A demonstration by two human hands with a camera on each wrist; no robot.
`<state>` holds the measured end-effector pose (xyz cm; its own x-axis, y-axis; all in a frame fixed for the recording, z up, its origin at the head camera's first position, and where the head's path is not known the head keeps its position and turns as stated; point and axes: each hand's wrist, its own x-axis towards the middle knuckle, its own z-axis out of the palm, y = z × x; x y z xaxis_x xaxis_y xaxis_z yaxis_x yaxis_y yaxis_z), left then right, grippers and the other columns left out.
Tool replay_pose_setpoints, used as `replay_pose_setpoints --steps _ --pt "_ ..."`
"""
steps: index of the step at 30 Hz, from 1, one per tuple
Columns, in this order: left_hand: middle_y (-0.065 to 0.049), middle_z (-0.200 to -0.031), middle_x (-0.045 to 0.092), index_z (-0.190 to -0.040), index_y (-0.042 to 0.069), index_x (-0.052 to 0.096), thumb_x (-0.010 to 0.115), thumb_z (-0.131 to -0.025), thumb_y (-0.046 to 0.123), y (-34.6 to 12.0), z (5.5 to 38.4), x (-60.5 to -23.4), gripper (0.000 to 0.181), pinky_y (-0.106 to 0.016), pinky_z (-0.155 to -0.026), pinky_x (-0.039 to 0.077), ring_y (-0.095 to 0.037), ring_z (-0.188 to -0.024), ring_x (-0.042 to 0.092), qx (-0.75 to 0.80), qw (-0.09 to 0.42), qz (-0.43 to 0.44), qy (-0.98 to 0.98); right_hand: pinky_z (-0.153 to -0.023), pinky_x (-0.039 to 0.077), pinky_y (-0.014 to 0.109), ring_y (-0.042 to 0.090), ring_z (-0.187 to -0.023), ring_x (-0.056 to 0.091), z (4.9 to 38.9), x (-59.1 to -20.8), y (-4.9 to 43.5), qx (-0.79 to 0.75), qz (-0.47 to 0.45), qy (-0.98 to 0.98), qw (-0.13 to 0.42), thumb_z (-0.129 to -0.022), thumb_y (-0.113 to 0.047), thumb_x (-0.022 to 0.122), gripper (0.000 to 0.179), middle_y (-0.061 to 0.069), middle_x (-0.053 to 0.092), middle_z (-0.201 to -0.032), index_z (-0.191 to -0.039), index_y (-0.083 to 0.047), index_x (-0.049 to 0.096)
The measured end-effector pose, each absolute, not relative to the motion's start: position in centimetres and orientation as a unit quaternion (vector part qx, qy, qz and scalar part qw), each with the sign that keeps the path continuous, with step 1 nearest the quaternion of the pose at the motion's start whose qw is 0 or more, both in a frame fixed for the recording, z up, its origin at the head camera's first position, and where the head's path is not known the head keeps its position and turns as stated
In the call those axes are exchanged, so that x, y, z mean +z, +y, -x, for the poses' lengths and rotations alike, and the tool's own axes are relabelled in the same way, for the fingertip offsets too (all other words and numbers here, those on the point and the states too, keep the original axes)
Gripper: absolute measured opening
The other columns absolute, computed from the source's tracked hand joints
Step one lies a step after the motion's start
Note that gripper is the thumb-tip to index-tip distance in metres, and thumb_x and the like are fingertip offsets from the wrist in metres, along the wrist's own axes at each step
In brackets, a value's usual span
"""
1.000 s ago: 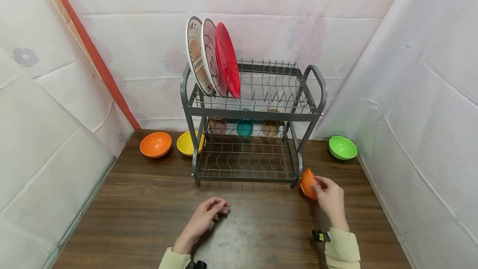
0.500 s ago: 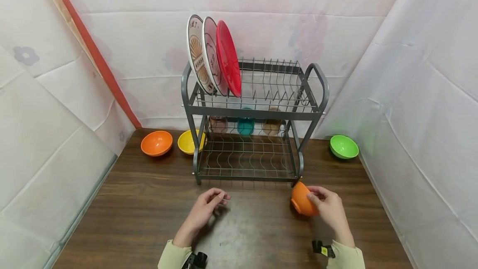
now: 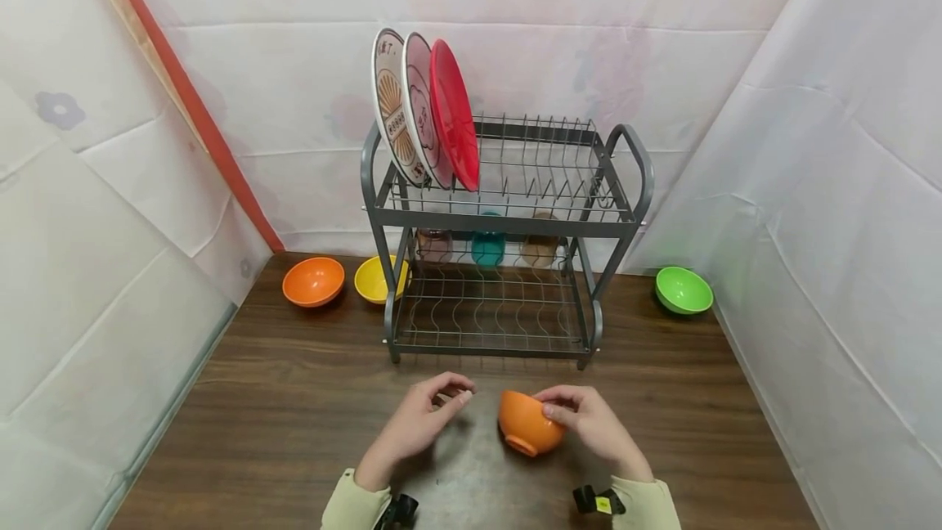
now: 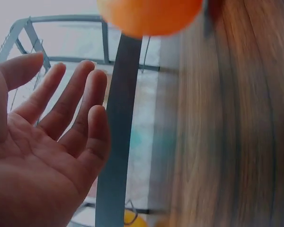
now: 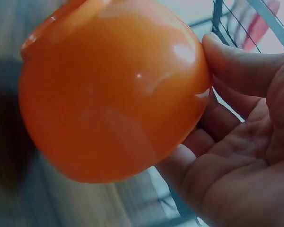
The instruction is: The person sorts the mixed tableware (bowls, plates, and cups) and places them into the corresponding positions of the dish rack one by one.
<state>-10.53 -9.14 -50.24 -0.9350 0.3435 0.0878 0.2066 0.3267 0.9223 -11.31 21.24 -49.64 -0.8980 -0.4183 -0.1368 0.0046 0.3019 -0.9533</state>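
Note:
An orange bowl [image 3: 526, 422] is held tilted in front of the dish rack, its foot facing toward me. My right hand [image 3: 589, 422] pinches its rim, thumb on the outside; the right wrist view shows the glossy outer wall of the bowl [image 5: 109, 99] and the thumb [image 5: 246, 66] against it. To the left of the bowl is my left hand [image 3: 425, 415], holding nothing, a small gap away from it. Loosely bent, spread fingers and a bare palm show on the left hand [image 4: 52, 132] in the left wrist view.
A two-tier dish rack [image 3: 508, 227] bears two patterned plates [image 3: 397, 113] and a red plate [image 3: 454, 117] at its upper left. Several tinted cups, one teal [image 3: 488, 250], show behind its lower tier. Another orange bowl [image 3: 313, 282], a yellow bowl [image 3: 374, 280] and a green bowl [image 3: 684, 291] stand at the back.
My right hand has carried the orange bowl leftward and nearer to me, from beside the rack's right foot to the front middle, turning its foot toward me. My left hand has shifted slightly right.

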Motion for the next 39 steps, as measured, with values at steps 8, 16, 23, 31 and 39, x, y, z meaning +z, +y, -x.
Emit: replay_pose_setpoints --steps 8,16,23,31,39 --pt "0.004 -0.111 0.068 -0.117 0.019 0.069 0.060 -0.100 0.035 -7.6 10.4 -49.9 0.025 -0.031 -0.082 0.051 -0.011 -0.097 0.062 0.539 0.091 -0.241 0.802 -0.078 0.051 0.027 0.012 -0.094 0.063 10.4 -50.3 17.7 -0.581 0.206 0.762 0.197 -0.098 -0.012 0.062 0.020 0.007 0.071 -0.109 -0.113 -0.003 0.073" --pt "0.012 -0.105 0.069 -0.112 0.022 0.071 0.058 -0.101 0.039 -7.3 10.3 -50.0 0.024 -0.029 -0.084 0.049 -0.007 -0.094 0.061 0.507 0.133 -0.279 0.805 -0.079 0.052 0.027 0.013 -0.096 0.064 9.6 -50.5 16.8 -0.625 0.189 0.731 0.199 -0.098 -0.010 0.061 0.022 0.014 0.070 -0.112 -0.114 0.002 0.070" --pt "0.013 -0.095 0.067 -0.106 0.019 0.073 0.058 -0.101 0.037 -7.1 10.0 -50.1 0.023 -0.026 -0.075 0.047 -0.004 -0.082 0.057 0.501 0.103 -0.279 0.813 -0.076 0.052 0.026 0.012 -0.090 0.064 9.6 -50.0 17.3 -0.629 0.154 0.743 0.168 -0.097 -0.011 0.065 0.021 0.015 0.071 -0.105 -0.110 0.004 0.071" --pt "0.012 -0.090 0.064 -0.100 0.020 0.073 0.062 -0.100 0.033 -6.7 9.9 -49.6 0.017 -0.025 -0.074 0.048 -0.006 -0.081 0.057 0.524 0.059 -0.277 0.803 -0.077 0.052 0.026 0.012 -0.089 0.063 9.6 -50.0 17.5 -0.643 0.146 0.737 0.149 -0.095 -0.010 0.067 0.024 0.014 0.070 -0.101 -0.112 0.008 0.068" --pt "0.014 -0.082 0.060 -0.097 0.018 0.075 0.066 -0.098 0.030 -6.6 10.1 -48.9 0.015 -0.025 -0.067 0.047 -0.005 -0.073 0.053 0.512 -0.005 -0.296 0.806 -0.083 0.052 0.031 0.016 -0.093 0.064 9.4 -50.5 17.4 -0.614 0.142 0.772 0.080 -0.091 -0.014 0.073 0.024 0.011 0.070 -0.104 -0.110 0.000 0.070"
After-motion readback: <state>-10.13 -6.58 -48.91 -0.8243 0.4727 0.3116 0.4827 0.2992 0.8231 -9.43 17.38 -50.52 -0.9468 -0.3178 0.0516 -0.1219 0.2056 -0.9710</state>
